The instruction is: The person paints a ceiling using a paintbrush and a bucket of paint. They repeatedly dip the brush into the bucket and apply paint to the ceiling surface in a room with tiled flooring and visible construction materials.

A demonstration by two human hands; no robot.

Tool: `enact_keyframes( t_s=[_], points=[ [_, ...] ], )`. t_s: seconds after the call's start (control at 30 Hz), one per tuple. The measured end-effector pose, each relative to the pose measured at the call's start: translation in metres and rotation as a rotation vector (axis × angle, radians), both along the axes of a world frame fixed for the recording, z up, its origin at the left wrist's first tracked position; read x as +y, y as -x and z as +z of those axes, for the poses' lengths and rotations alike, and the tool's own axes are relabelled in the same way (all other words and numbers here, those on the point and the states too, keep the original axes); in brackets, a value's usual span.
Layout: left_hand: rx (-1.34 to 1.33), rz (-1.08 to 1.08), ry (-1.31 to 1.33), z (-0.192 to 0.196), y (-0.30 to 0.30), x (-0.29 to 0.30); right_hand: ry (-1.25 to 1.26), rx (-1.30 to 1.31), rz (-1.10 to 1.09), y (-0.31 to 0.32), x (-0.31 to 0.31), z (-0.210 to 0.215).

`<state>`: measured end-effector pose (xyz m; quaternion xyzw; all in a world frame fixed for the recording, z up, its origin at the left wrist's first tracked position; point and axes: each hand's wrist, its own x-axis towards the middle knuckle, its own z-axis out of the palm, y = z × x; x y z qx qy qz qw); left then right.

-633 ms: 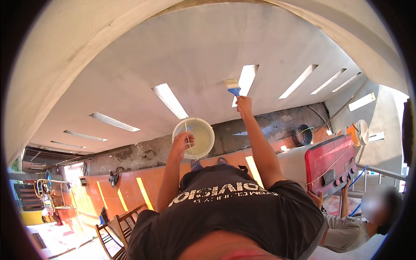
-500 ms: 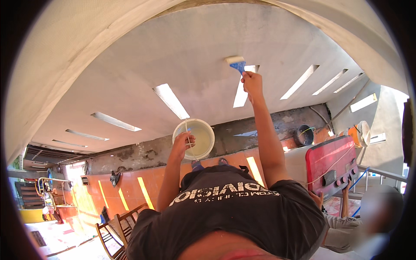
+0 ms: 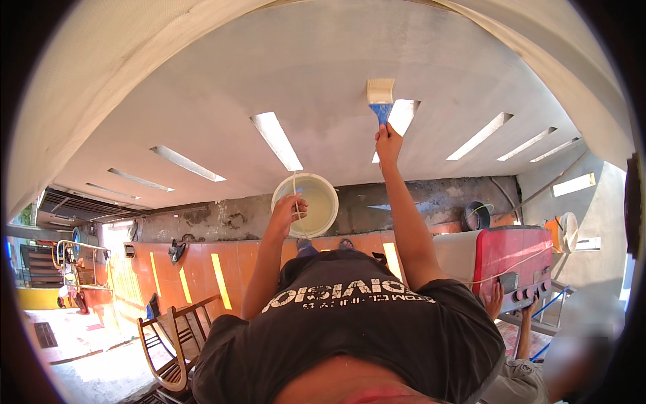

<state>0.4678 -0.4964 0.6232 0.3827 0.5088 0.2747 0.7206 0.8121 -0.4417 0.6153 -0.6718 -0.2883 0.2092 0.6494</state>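
Note:
My right hand [image 3: 388, 143] is closed round the blue handle of a wide paintbrush [image 3: 381, 93]. Its cream bristles point up the pale grey wall [image 3: 303, 74], just left of a slanted slot opening, and appear to rest on the surface. Lower down, my left hand [image 3: 288, 211] has its fingers curled round the thin handle of a white bucket [image 3: 334, 205]. Cloudy, pale yellowish liquid [image 3: 320, 210] shows inside the bucket, which hangs in front of the wall above my feet.
At right, another person's hands [image 3: 494, 300] hold a red-and-white appliance with knobs [image 3: 513, 259]. Near the wall's foot stand a black bucket [image 3: 477, 215] and an orange-and-white container [image 3: 564, 232]. A wooden chair [image 3: 176, 340] is on the left, over orange tiled floor [image 3: 235, 269].
The brush has swung from a leftward tilt to nearly upright on the wall. The other person's hands and the red-and-white appliance have shifted. My left hand still holds the bucket.

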Motion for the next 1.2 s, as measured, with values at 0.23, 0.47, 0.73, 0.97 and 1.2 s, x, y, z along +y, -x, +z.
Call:
enact_keyframes(
  t_s=[0.23, 0.47, 0.73, 0.97, 1.2],
  points=[
    [0.019, 0.019, 0.029, 0.002, 0.004, -0.003, 0.348, 0.189, 0.097, 0.004, -0.009, -0.031],
    [0.013, 0.024, 0.038, -0.003, 0.004, -0.005, -0.24, -0.008, 0.233, 0.035, -0.02, 0.209],
    [-0.002, 0.0, -0.003, -0.005, 0.017, 0.005, -0.336, -0.14, 0.148, 0.064, 0.04, 0.184],
    [0.013, -0.026, 0.017, 0.002, 0.041, 0.02, 0.147, -0.196, -0.055, 0.079, 0.021, -0.073],
    [0.026, -0.114, 0.049, 0.0, 0.06, 0.048, 0.257, 0.411, -0.095, 0.055, -0.014, -0.076]
  ],
)
